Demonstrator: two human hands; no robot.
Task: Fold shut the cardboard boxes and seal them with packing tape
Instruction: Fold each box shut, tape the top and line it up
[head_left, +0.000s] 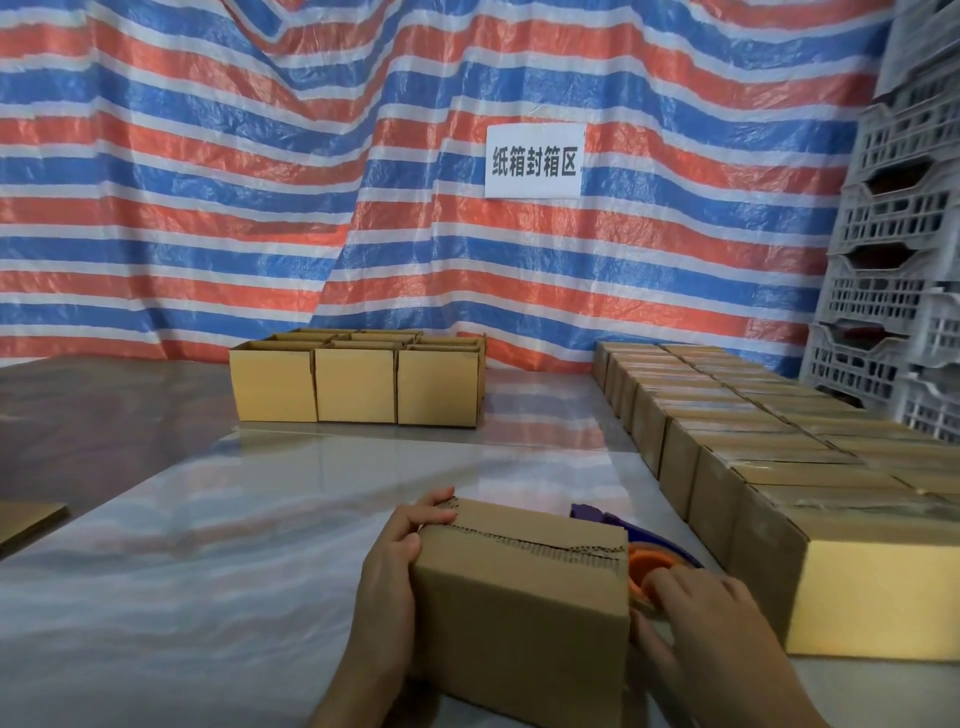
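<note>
Head view: well beyond both hands hangs a striped tarp (208, 182) with a white sign (535, 161), and grey crates (898, 249) stack far to the right. Past the right hand (722, 613) a long block of closed boxes (753, 447) runs away along the table (208, 545), the nearest one just beside that hand; ahead of the left hand (395, 566), well apart, stands a smaller cluster of open boxes (356, 382). Between the hands sits the box (519, 587) in hand, flaps folded down to a ragged seam across its top, no tape on it that I can see. The left hand grasps its left end, fingers curled over the top edge, thumb on the near face. The right hand lies against its right end, fingers spread on the tape dispenser (644, 566), purple with an orange hub; whether it grips or only rests there I cannot tell. The box looks light and fairly stiff, though its flaps would likely spring up if released. Best hold it by the ends or corners, pressing the flaps flat beside the seam.
</note>
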